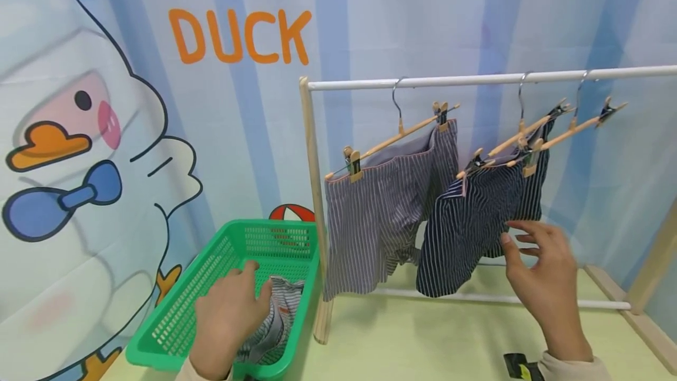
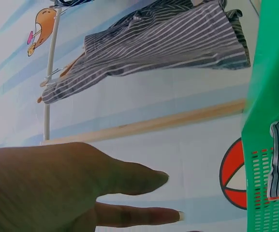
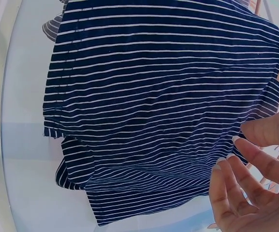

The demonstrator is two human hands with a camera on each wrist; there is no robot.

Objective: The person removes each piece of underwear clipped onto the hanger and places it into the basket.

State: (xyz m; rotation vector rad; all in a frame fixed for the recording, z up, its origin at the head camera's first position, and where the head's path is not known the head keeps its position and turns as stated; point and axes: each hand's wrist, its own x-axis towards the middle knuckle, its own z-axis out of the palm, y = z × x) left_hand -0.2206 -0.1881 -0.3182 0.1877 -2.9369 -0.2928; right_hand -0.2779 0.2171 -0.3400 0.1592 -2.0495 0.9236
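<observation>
My left hand (image 1: 231, 310) hovers over the green basket (image 1: 138, 346), thumb and index finger apart with nothing between them. Inside the basket lies a crumpled grey-and-white striped garment (image 1: 288, 296), partly behind that hand. Navy shorts with white stripes (image 3: 144, 106) hang from clips on a wooden hanger (image 1: 568, 134). Close beside them is my right hand (image 1: 547, 266), its fingers loosely bent and holding nothing. To the left, grey striped shorts (image 1: 370, 222) are clipped at the waistband to another wooden hanger (image 1: 402, 134).
The hangers hook over a white rail (image 1: 465, 80) on a wooden stand, whose left post (image 1: 316, 204) rises beside the basket. A white lower bar (image 1: 597, 305) runs near the pale yellow table (image 1: 391, 346). Behind is a curtain with duck artwork (image 1: 47, 151).
</observation>
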